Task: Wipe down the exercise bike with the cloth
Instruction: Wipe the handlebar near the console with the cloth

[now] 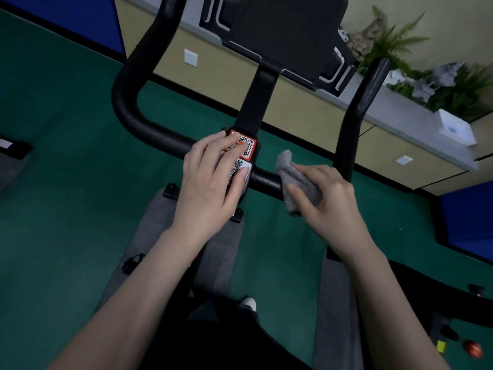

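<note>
A green floor point(66, 156) filled most of the view, with a pale wall point(226, 76) running across the top. The exercise bike point(256, 102) stood in the middle, seen from above. Its black handlebar point(128, 84) curved up on the left and rose as a straight grip on the right, and a dark screen point(288, 30) sat at the top of the centre post. Grey mats point(152, 222) lay on the floor under the bike. A ledge with green plants point(394, 41) ran along the wall at upper right.

Both bare forearms reached in from the bottom edge. The left hand point(210, 182) lay flat on the centre block of the handlebar, fingers straight and slightly spread, gripping nothing. Its fingertips rested on a red code sticker point(249, 148) and its thumb on a white code sticker point(240, 165) just below it. The right hand point(330, 198) was just to the right, on the cross part of the handlebar, its fingers and thumb curled round the cloth point(296, 180). The grey cloth was bunched against the bar, with one corner sticking up past the fingers. A short bare stretch of black bar showed between the two hands.

The toe of a white shoe point(248, 303) showed low in the middle.
</note>
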Action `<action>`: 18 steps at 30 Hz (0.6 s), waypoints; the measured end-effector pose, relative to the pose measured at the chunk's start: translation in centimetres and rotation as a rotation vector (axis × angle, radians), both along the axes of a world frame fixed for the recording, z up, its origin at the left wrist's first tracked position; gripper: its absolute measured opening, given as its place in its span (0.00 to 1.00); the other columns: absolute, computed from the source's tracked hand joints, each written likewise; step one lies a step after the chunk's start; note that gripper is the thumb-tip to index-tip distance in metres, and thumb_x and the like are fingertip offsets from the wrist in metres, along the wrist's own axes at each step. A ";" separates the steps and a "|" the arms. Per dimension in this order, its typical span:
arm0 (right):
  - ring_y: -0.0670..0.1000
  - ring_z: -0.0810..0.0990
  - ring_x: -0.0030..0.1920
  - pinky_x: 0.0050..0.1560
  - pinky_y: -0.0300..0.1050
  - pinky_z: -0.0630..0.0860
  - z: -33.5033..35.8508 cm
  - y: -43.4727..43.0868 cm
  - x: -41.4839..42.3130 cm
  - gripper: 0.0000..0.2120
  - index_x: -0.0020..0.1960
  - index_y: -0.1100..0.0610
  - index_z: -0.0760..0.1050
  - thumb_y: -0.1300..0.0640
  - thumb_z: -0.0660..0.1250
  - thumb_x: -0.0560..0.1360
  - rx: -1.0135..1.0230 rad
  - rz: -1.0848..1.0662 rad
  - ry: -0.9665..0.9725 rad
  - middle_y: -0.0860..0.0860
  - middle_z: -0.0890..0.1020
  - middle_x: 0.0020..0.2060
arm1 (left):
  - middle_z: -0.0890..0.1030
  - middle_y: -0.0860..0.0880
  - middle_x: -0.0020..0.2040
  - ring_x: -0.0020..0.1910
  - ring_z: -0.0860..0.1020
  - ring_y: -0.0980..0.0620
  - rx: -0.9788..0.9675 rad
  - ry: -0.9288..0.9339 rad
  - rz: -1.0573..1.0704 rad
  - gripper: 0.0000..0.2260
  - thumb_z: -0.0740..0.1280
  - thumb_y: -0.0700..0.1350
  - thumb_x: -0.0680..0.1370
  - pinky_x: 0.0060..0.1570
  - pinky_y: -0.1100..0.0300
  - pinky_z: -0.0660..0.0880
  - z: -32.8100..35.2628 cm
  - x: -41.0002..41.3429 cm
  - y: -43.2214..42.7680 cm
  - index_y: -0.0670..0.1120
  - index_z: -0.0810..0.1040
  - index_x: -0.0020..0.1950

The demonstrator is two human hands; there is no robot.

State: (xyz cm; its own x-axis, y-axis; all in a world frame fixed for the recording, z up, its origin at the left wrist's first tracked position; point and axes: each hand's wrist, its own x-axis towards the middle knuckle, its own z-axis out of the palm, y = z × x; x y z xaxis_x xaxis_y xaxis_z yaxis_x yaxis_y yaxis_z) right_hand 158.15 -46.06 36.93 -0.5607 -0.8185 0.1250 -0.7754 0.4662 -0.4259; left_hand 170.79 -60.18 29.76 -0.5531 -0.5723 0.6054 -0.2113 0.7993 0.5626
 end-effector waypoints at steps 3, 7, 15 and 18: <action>0.54 0.79 0.52 0.53 0.33 0.67 -0.2 -0.7 0.6 0.12 0.59 0.62 0.79 0.62 0.68 0.76 -0.059 -0.057 0.015 0.56 0.81 0.51 | 0.75 0.45 0.64 0.66 0.68 0.47 0.001 0.005 0.012 0.14 0.61 0.44 0.80 0.66 0.52 0.65 0.0 -0.1 0.1 0.40 0.77 0.62; 0.57 0.79 0.53 0.55 0.44 0.72 -0.5 -3.7 2.5 0.12 0.58 0.61 0.79 0.63 0.66 0.76 -0.094 -0.045 0.026 0.57 0.82 0.51 | 0.76 0.45 0.63 0.65 0.69 0.47 0.004 0.014 0.032 0.13 0.61 0.44 0.80 0.64 0.52 0.65 0.0 -0.1 0.1 0.41 0.77 0.62; 0.57 0.80 0.50 0.53 0.39 0.71 -1.0 -0.5 2.3 0.12 0.57 0.63 0.80 0.67 0.68 0.73 -0.203 -0.153 0.093 0.57 0.83 0.49 | 0.76 0.44 0.63 0.65 0.69 0.45 -0.012 0.011 0.021 0.13 0.62 0.43 0.80 0.65 0.52 0.64 0.0 -0.1 0.3 0.40 0.77 0.62; 0.56 0.80 0.54 0.59 0.40 0.72 -2.1 -1.7 4.1 0.13 0.57 0.64 0.79 0.67 0.68 0.73 -0.297 -0.166 0.086 0.58 0.82 0.52 | 0.76 0.44 0.63 0.65 0.69 0.45 -0.002 0.013 0.027 0.13 0.61 0.43 0.80 0.65 0.52 0.64 0.0 0.0 0.2 0.40 0.77 0.62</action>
State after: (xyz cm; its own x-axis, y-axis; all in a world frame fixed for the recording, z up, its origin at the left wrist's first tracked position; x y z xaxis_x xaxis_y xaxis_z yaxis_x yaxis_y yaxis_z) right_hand 162.27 -47.76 34.86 -0.6599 -0.6381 0.3967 -0.7387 0.4544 -0.4979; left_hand 170.76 -60.00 29.80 -0.5297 -0.5857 0.6135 -0.2252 0.7945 0.5640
